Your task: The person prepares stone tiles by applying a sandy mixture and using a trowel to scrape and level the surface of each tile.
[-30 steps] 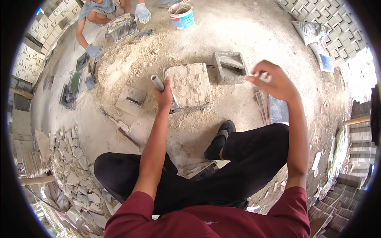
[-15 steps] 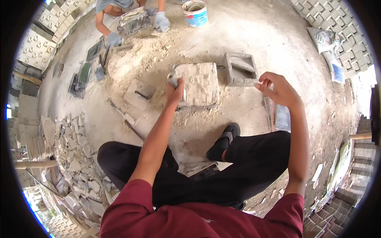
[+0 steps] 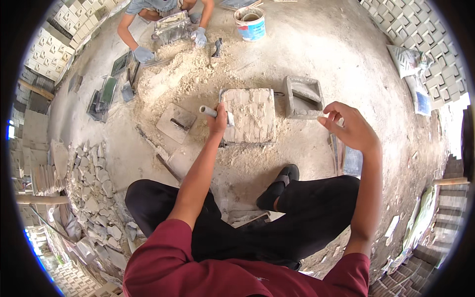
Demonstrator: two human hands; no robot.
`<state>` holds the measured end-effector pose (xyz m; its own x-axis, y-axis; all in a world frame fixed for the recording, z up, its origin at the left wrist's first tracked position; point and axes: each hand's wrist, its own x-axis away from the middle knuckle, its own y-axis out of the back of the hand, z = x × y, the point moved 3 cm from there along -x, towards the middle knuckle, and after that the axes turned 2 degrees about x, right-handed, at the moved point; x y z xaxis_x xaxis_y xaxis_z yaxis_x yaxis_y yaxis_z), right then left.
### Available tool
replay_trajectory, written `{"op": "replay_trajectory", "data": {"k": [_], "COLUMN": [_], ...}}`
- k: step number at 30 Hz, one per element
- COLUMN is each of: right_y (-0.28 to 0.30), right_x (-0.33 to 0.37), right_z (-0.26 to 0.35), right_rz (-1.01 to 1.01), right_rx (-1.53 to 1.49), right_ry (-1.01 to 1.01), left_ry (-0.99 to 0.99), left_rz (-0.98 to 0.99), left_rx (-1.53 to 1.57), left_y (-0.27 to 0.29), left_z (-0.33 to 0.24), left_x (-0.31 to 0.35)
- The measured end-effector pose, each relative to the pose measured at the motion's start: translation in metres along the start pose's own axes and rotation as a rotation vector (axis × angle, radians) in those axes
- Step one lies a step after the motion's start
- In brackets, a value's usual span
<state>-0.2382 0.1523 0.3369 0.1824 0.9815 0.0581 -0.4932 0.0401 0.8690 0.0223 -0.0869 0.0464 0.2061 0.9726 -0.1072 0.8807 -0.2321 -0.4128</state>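
Note:
My left hand (image 3: 217, 122) is closed round a tool with a grey, pipe-like round handle (image 3: 208, 111). Its flat edge (image 3: 229, 119) shows at the left side of a square mould (image 3: 251, 115), whose top is covered with lumpy pale sandy mix. What the rest of the tool looks like is hidden by my hand. My right hand (image 3: 349, 124) hangs raised with bent fingers, thumb apart from them, and nothing in it. Nearest to it lies a grey rectangular block with a hollow and a slanted bar inside (image 3: 303, 115).
Left of the mould lies a flat square plate with a handle (image 3: 168, 129). A sandy heap (image 3: 173, 74) spreads beyond, where a gloved person (image 3: 144, 54) works at another mould (image 3: 173, 32). A bucket (image 3: 253, 32) stands far off; broken stones (image 3: 94, 198) lie left.
The handle in my left hand has tipped to the left, and its end shows more plainly. My right hand keeps its bent, raised pose. The whole view has shifted slightly.

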Motion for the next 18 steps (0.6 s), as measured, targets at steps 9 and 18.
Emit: {"op": "replay_trajectory", "data": {"k": [9, 18], "right_y": [0.008, 0.009], "right_x": [0.015, -0.009], "right_z": [0.05, 0.114], "right_rz": [0.011, 0.031], "right_rx": [0.072, 0.391], "right_ry": [0.101, 0.174], "left_ry": [0.019, -0.023], "left_rz": [-0.044, -0.029], "left_rx": [-0.142, -0.145], "left_y": [-0.022, -0.062], "left_z": [0.006, -0.009], "left_x": [-0.008, -0.007]}}
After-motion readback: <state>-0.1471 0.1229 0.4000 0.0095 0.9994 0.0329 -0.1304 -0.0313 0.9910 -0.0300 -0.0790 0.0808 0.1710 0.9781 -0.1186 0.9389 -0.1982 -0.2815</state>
